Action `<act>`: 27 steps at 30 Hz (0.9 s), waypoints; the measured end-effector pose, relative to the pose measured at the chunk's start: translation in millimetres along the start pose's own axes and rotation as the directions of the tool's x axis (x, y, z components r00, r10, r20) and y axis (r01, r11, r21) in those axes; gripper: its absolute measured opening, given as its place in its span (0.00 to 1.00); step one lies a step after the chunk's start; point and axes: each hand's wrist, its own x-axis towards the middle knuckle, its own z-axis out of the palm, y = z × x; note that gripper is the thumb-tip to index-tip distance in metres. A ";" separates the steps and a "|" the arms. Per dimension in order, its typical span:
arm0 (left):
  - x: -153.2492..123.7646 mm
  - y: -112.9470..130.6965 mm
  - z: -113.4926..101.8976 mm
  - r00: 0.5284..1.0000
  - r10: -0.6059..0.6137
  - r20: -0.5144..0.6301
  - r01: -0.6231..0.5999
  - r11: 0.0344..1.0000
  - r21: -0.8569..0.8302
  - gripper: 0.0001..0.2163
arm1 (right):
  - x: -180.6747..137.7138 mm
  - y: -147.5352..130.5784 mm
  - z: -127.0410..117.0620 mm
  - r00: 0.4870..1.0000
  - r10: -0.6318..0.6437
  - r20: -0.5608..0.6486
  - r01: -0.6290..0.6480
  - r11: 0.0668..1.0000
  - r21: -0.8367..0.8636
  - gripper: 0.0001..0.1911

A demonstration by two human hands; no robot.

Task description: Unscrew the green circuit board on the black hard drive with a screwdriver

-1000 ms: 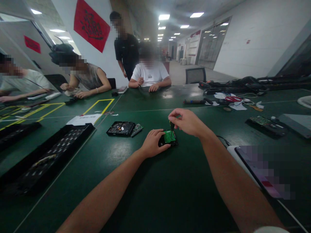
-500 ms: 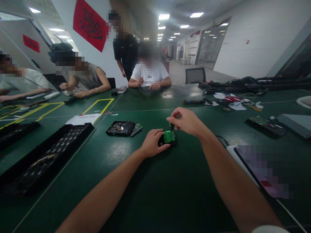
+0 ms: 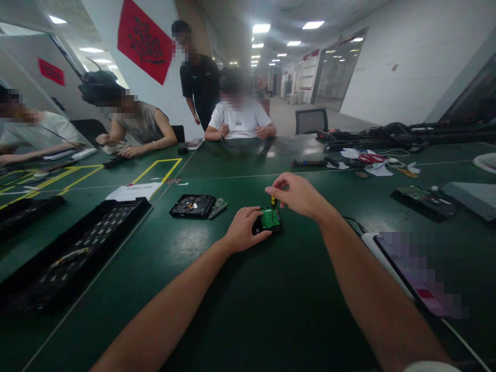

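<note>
A hard drive (image 3: 279, 228) lies on the green table in front of me, its green circuit board (image 3: 268, 218) facing up. My left hand (image 3: 244, 228) grips the drive from its left side, thumb along the near edge and fingers along the far one. Above the board, my right hand (image 3: 292, 194) pinches a small yellow and black screwdriver (image 3: 273, 201). The screwdriver stands nearly upright, its tip down at the board. Whether the tip sits in a screw is too small to tell.
An opened hard drive (image 3: 192, 205) and a loose circuit board (image 3: 219, 206) lie to the left, beyond a long black tray (image 3: 77, 253). At right are a phone (image 3: 406, 268) and another drive (image 3: 424, 200). Several people sit or stand across the table (image 3: 232, 310).
My right hand has shifted very slightly on the screwdriver, showing more of its yellow handle. My left hand and the hard drive stay put. Across the table, a seated person's hand has moved.
</note>
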 end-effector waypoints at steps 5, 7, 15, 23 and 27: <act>0.2 0.9 -0.7 1.000 -0.003 0.000 0.003 1.000 -0.001 0.30 | 1.1 2.0 2.2 0.999 -0.009 0.045 0.006 0.998 0.064 0.09; 0.3 1.6 -1.6 1.000 -0.003 -0.003 0.003 1.000 -0.003 0.29 | 2.2 2.7 2.4 0.998 -0.034 0.059 0.030 0.997 0.065 0.10; 0.6 0.9 -1.0 1.000 -0.002 0.001 0.002 1.000 0.004 0.29 | 3.4 2.0 -0.1 0.996 -0.076 0.037 0.075 0.997 0.006 0.12; 0.8 2.3 -3.0 1.000 -0.004 0.004 0.005 1.000 -0.019 0.29 | 1.0 1.7 0.6 1.000 0.018 -0.010 -0.018 1.000 0.018 0.12; 0.5 1.4 -1.8 1.000 -0.007 0.003 0.007 1.000 -0.018 0.29 | 0.8 -1.7 -1.3 1.000 -0.009 0.027 0.009 1.000 0.011 0.08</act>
